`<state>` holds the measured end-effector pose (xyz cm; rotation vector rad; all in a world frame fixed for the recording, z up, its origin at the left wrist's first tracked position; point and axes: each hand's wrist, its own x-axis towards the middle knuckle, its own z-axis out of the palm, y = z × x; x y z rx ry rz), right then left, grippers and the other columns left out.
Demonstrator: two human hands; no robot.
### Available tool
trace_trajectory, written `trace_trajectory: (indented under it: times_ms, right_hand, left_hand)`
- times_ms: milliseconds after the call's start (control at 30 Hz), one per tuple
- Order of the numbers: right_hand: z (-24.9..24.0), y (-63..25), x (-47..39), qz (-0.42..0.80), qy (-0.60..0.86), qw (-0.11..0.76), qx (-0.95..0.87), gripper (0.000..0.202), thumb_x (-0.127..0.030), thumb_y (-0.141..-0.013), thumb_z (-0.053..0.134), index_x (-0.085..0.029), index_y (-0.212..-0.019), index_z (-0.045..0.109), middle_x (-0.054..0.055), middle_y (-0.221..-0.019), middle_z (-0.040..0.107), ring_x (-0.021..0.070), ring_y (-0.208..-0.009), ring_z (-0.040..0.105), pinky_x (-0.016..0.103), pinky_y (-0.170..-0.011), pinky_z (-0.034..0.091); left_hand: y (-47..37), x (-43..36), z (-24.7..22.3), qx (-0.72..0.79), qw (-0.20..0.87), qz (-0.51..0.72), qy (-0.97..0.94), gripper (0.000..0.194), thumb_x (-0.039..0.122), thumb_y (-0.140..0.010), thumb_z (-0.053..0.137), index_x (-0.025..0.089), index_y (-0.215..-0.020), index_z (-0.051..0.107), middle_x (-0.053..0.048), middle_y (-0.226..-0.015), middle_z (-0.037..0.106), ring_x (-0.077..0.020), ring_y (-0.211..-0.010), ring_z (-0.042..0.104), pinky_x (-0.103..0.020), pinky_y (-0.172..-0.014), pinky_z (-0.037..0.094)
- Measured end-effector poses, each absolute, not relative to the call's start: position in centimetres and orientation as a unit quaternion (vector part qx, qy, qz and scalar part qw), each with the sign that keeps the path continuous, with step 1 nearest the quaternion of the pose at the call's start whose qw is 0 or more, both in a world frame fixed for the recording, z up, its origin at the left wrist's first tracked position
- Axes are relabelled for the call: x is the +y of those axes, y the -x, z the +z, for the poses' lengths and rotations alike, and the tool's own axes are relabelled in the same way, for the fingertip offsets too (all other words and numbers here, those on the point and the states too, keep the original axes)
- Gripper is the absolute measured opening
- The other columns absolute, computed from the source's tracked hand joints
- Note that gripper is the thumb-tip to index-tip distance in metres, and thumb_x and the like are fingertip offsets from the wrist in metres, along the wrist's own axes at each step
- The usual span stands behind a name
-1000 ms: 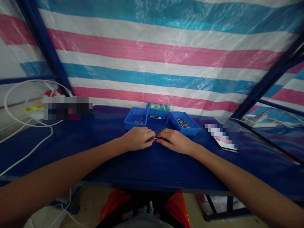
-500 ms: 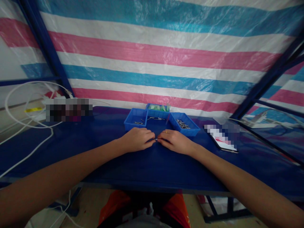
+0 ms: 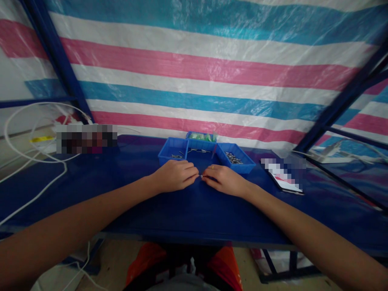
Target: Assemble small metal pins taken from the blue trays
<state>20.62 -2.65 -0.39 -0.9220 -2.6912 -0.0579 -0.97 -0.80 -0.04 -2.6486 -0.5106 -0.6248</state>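
Note:
Over the blue table (image 3: 182,214), my left hand (image 3: 177,176) and my right hand (image 3: 224,180) face each other with fingertips pinched. Between them is a tiny shiny metal piece (image 3: 201,176), gripped at its ends by both hands; its shape is too small to make out. Just beyond my left hand is a blue bin (image 3: 165,152) with a few small metal parts. A second blue bin (image 3: 247,166), behind my right hand, holds many metal pieces. Several thin metal pins (image 3: 205,151) lie between the two bins.
Behind the bins stands another blue tray (image 3: 201,144) with green and clear packaging. A phone (image 3: 283,178) lies at the right. White cables (image 3: 39,198) run over the table's left side. Striped sheeting (image 3: 194,72) hangs behind, between blue metal posts.
My left hand has shifted slightly up, and the bit of metal showing between the fingertips has moved a little to the right. My right hand has barely moved.

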Motion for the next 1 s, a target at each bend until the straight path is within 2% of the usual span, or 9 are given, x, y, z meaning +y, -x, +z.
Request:
trace_trajectory:
  times_ms: [200,400,667,1000]
  right_hand:
    - [-0.7,-19.8,-3.2,-0.034,0.291,0.145,-0.945,0.02,-0.022,-0.091,0.043,-0.015,-0.081,0.059,0.005,-0.076,0.057,0.0147,-0.073,0.053,0.026,-0.067,0.042]
    - [-0.3,-20.7,-2.7,-0.033,0.316,0.154,-0.936,0.019,-0.022,-0.09,0.044,-0.015,-0.091,0.061,0.007,-0.082,0.061,0.0155,-0.075,0.057,0.027,-0.069,0.044]
    - [0.5,-20.8,-3.2,-0.033,0.329,0.216,-0.919,0.018,-0.024,-0.09,0.045,-0.015,-0.091,0.061,0.006,-0.08,0.061,0.0159,-0.075,0.057,0.029,-0.071,0.046]
    - [0.9,-20.0,-4.5,-0.005,0.256,0.25,-0.934,0.018,-0.026,-0.091,0.043,-0.017,-0.097,0.058,0.006,-0.085,0.063,0.0165,-0.081,0.057,0.031,-0.074,0.049]
  left_hand:
    - [1.0,-1.3,0.1,-0.111,0.221,-0.212,0.946,0.028,0.025,-0.093,0.036,0.016,-0.081,0.06,-0.002,-0.073,0.06,-0.0123,-0.069,0.054,-0.025,-0.061,0.038]
    - [1.0,-0.9,-0.1,-0.156,0.202,-0.223,0.941,0.027,0.025,-0.092,0.035,0.016,-0.084,0.06,-0.002,-0.073,0.06,-0.012,-0.069,0.056,-0.024,-0.062,0.04]
    - [1.0,-0.4,-0.4,-0.24,0.115,-0.184,0.946,0.018,0.024,-0.088,0.043,0.017,-0.083,0.059,0.0,-0.075,0.064,-0.0122,-0.068,0.059,-0.022,-0.059,0.04]
    - [0.8,-0.3,-1.2,-0.215,0.066,-0.157,0.962,0.018,0.025,-0.088,0.044,0.017,-0.079,0.057,0.001,-0.073,0.062,-0.012,-0.066,0.059,-0.021,-0.057,0.037]
